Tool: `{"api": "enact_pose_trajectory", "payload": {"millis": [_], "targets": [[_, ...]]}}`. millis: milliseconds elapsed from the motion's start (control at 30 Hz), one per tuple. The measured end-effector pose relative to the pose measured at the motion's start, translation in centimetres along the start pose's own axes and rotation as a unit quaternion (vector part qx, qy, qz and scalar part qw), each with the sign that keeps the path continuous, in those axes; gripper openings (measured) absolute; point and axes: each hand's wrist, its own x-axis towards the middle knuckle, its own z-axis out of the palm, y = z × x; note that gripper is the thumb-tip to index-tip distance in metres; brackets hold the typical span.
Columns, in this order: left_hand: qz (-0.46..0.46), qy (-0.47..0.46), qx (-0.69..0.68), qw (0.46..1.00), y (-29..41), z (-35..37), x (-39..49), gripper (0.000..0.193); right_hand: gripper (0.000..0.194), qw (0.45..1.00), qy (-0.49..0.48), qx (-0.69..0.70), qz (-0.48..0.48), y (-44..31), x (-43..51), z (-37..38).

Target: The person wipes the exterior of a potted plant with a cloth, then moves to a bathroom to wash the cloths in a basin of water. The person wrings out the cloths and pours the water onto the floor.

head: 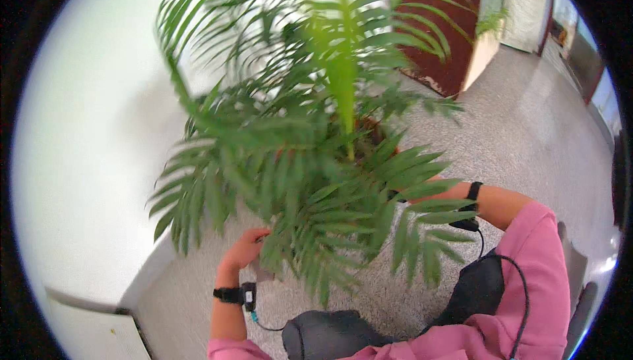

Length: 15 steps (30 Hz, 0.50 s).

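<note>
A large potted palm (341, 197) with long feathery fronds fills the middle of the view. Between the stems, a reddish-brown bit of what looks like its pot (374, 130) shows; the rest is behind leaves. My left hand (245, 248) is at the lower left of the foliage, its fingertips partly behind a leaf. Just below those fingers is a greyish-brown thing (262, 272), too blurred to name; whether I hold it is unclear. My right hand (429, 189) reaches in from the right, mostly covered by fronds, so its fingers and anything in them are hidden.
A white wall (84, 127) rises close on the left, above a pale panel (94, 330). Speckled floor (524, 127) extends to the right. A dark red door or cabinet (435, 33) stands behind the palm. Black cables (525, 291) run from my wrist devices.
</note>
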Motion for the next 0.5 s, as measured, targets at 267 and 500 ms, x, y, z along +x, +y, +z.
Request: {"api": "enact_pose_trajectory", "payload": {"millis": [267,500], "targets": [[-0.139,0.030,0.293,0.946,2.9,-1.1,-0.7,0.044,0.036,0.917,0.194,-0.321,0.136,8.6,-1.1,-2.0],[-0.232,-0.039,0.341,0.910,7.1,-3.8,-5.5,0.044,0.029,0.926,0.257,-0.028,0.274,15.1,-7.4,-7.7]]}}
